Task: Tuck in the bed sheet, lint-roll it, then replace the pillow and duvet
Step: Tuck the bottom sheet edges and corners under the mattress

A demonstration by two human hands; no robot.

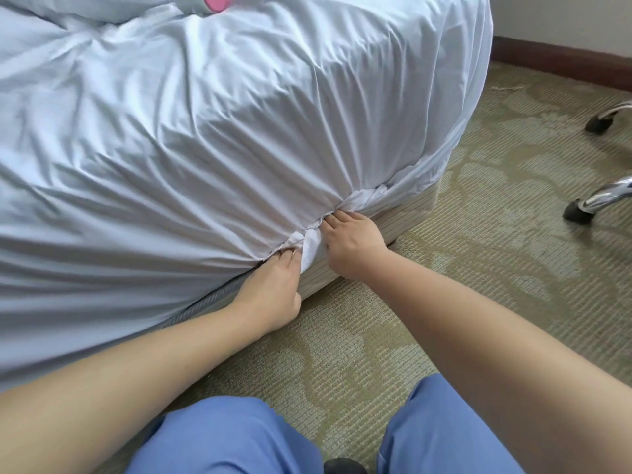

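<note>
A white bed sheet (239, 131) covers the mattress corner, gathered in folds toward its lower edge. My left hand (273, 282) presses its fingertips into the gap under the mattress, pushing sheet fabric in. My right hand (352, 244) lies beside it with straight fingers pushing the bunched sheet edge under the mattress. A small flap of sheet hangs between the two hands. A lint roller (208, 3) with a pink end lies on the bed at the top edge. Part of a pillow or duvet (85, 8) shows at the top left.
The striped bed base (403, 213) stands on patterned green carpet (478, 206). Chrome chair legs with black feet (588, 203) stand at the right. A dark skirting board (561, 59) runs along the wall. My knees in blue trousers (222, 439) are at the bottom.
</note>
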